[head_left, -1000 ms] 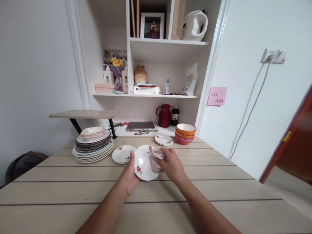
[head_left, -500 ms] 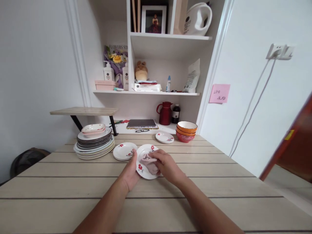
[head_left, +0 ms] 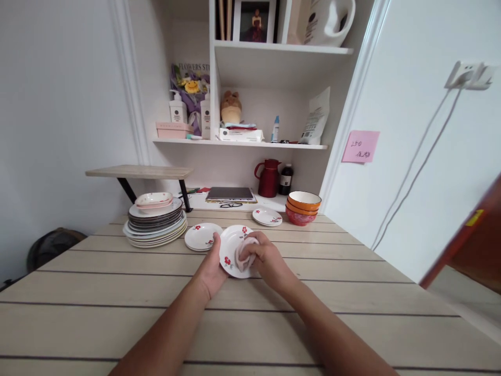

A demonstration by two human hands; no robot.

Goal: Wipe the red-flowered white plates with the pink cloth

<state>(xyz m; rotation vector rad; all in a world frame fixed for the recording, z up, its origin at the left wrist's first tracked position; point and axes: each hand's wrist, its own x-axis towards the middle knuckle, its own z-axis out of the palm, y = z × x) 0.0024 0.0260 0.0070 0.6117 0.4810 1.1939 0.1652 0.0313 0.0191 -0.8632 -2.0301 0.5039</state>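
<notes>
My left hand (head_left: 212,271) grips a small white plate (head_left: 230,244) with red flowers by its left edge, thumb at the rim and fingers beneath. The plate is tilted up toward me. Bunched in my right hand (head_left: 270,261) is a pale pinkish cloth (head_left: 243,257), pressed against the right part of the plate's face. Just behind my left thumb lie stacked flowered plates (head_left: 201,237), partly covered by the held plate. Farther back sit more small flowered plates (head_left: 266,216).
A tall stack of plates (head_left: 156,227) topped with pink-rimmed dishes stands at the left, near a small raised wooden shelf (head_left: 136,171). Orange and red bowls (head_left: 303,208) are stacked at the back right. Behind are a red jug (head_left: 268,178), glasses (head_left: 230,205) and a laptop-like dark slab (head_left: 230,193).
My right hand has shifted the cloth slightly on the plate, bunching it more tightly toward the right side. The left hand keeps its hold. The camera view has moved a little.
</notes>
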